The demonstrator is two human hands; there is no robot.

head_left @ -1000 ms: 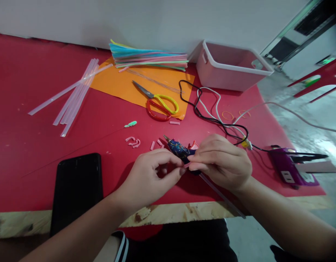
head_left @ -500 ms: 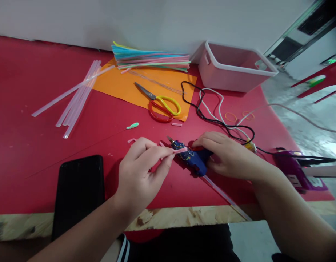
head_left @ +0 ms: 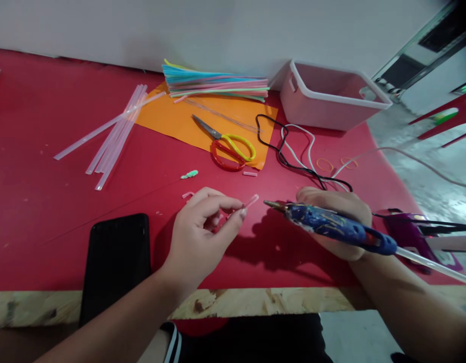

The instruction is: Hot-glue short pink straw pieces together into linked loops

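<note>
My left hand (head_left: 202, 229) pinches a short pink straw piece (head_left: 251, 200) between thumb and forefinger, just above the red table (head_left: 47, 201). My right hand (head_left: 339, 222) is closed round a blue glue gun (head_left: 331, 227), lifted off the table. The gun's metal nozzle (head_left: 271, 204) points left at the straw piece, a short gap away. A clear glue stick (head_left: 433, 265) pokes out of the gun's back end. More pink straw bits (head_left: 188, 194) lie partly hidden behind my left hand.
A black phone (head_left: 114, 262) lies at the near edge. Scissors (head_left: 227, 143) rest on an orange sheet (head_left: 172, 118), with coloured straws (head_left: 218, 83) behind. Clear glue sticks (head_left: 112, 133) lie at the left. A white bin (head_left: 331, 96), cables (head_left: 301, 156) and a purple power strip (head_left: 414, 232) are at the right.
My right hand has picked the glue gun up off the table and turned its nozzle toward the straw piece. My left hand still pinches the piece, shifted slightly right.
</note>
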